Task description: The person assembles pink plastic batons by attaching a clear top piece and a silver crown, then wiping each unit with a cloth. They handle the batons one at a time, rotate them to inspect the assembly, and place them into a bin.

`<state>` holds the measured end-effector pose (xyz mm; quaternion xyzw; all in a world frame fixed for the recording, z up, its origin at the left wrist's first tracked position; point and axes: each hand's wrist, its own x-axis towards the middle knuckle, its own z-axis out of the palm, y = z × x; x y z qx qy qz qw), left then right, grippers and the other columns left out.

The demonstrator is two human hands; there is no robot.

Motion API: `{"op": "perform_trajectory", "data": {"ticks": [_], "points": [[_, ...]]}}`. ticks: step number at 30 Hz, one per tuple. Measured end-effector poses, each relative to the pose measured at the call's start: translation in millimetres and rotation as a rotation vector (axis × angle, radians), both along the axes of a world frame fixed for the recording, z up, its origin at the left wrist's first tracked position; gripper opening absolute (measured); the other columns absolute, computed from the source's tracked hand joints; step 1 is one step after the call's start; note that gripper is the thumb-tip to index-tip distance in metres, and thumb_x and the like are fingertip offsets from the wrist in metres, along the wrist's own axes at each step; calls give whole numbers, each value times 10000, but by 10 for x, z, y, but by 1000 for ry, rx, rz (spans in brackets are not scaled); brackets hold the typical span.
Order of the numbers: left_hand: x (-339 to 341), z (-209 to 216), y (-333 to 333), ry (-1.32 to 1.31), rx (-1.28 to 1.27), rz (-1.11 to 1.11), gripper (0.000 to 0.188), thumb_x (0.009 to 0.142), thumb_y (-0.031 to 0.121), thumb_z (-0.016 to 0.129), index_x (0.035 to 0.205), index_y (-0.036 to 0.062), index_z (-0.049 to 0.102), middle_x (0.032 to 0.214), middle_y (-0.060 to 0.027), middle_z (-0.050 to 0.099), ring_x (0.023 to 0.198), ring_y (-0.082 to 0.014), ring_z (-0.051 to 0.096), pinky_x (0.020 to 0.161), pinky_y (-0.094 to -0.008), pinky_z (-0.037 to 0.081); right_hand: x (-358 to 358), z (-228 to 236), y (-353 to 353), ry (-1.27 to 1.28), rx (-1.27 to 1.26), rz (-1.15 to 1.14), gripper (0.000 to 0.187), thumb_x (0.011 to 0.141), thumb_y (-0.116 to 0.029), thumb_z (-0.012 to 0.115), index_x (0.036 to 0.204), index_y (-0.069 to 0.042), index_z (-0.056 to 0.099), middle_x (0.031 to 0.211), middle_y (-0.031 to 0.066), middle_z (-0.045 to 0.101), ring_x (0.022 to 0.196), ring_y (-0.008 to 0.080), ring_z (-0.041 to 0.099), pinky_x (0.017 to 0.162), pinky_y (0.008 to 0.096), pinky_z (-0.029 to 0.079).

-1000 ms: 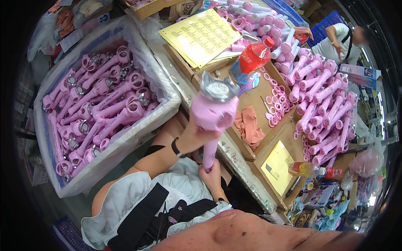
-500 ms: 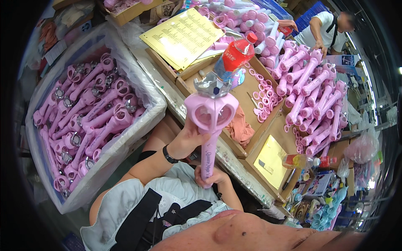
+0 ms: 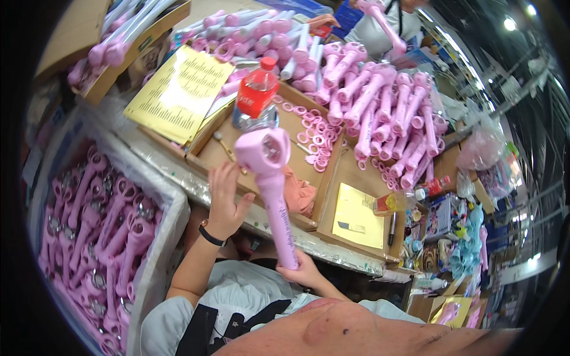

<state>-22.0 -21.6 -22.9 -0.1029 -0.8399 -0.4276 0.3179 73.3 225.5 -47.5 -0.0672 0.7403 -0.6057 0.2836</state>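
A pink toy wand (image 3: 276,204) leans up and to the left in front of me, with a wide hollow head at its top. My right hand (image 3: 301,270) is wrapped round the lower end of its handle. The silver crown at the tip is mostly hidden behind the head. Left of the wand, my left hand (image 3: 225,196) is open, fingers spread and holding nothing, over the workbench edge (image 3: 178,172). Beyond the wand's head stands a red-capped bottle (image 3: 257,95) in a cardboard tray (image 3: 208,155). An orange cloth (image 3: 298,193) lies behind the handle.
A lined bin (image 3: 172,207) of crowned wands stands at the left. Pink wands (image 3: 386,101) are piled at the back right, near loose pink rings (image 3: 317,139). Yellow sheets (image 3: 181,89) and a second bottle (image 3: 395,203) lie on the bench. Across it, a person in white (image 3: 371,35) is partly visible.
My left hand has let go of the wand's neck and opened to its left. The wand, still in my right hand, has tilted, turning its crown away. A pink wand is now raised by the person across.
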Motion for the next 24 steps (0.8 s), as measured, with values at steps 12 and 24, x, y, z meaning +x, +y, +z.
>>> {"op": "perform_trajectory", "data": {"ticks": [12, 24], "points": [[-340, -497, 121, -57, -309, 214, 481, 833, 314, 555, 1282, 158, 482, 1432, -131, 304, 1338, -418, 174, 1030, -637, 69, -2856, 1158, 446, 537, -153, -541, 320, 782, -200, 675, 981, 6, 534, 787, 67, 590, 586, 125, 550, 487, 265, 448], [-358, -461, 129, -50, -310, 214, 401, 758, 243, 594, 1151, 164, 593, 1385, -93, 378, 1310, -412, 227, 1021, -655, 66, -5148, 915, 237, 410, -60, -922, 500, 680, -229, 677, 992, 152, 590, 912, 177, 620, 712, 240, 620, 501, 330, 507]]}}
